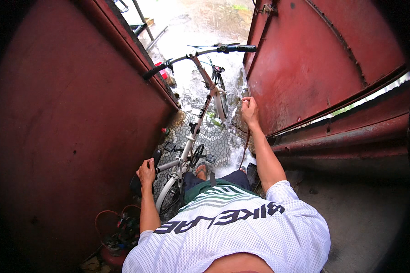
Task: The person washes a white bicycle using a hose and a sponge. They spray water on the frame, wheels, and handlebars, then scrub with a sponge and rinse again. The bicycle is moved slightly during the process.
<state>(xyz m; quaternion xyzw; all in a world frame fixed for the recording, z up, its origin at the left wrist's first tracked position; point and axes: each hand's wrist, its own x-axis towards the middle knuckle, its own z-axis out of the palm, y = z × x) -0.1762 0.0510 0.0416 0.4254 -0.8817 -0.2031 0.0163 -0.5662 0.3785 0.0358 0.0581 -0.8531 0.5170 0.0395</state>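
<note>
A white bicycle (190,141) stands upright in front of me, its handlebar (187,57) at the far end and its rear wheel (167,193) beside my left leg. My left hand (146,173) is closed over its black saddle (156,157), which the hand partly hides. On the right, my right hand (249,111) pinches the end of a thin reddish-brown hose (247,145) that hangs down toward the floor. Water (239,92) shows at the fingertips, near the bicycle's front wheel (221,102). The exact hose tip is hard to make out.
Red metal gate panels (73,127) (323,59) stand close on both sides. Wet pebble paving (214,145) lies under the bicycle, with bright concrete (209,18) beyond. A dark red machine with a looped hose (116,248) sits at lower left. Metal tubes lie past the left panel.
</note>
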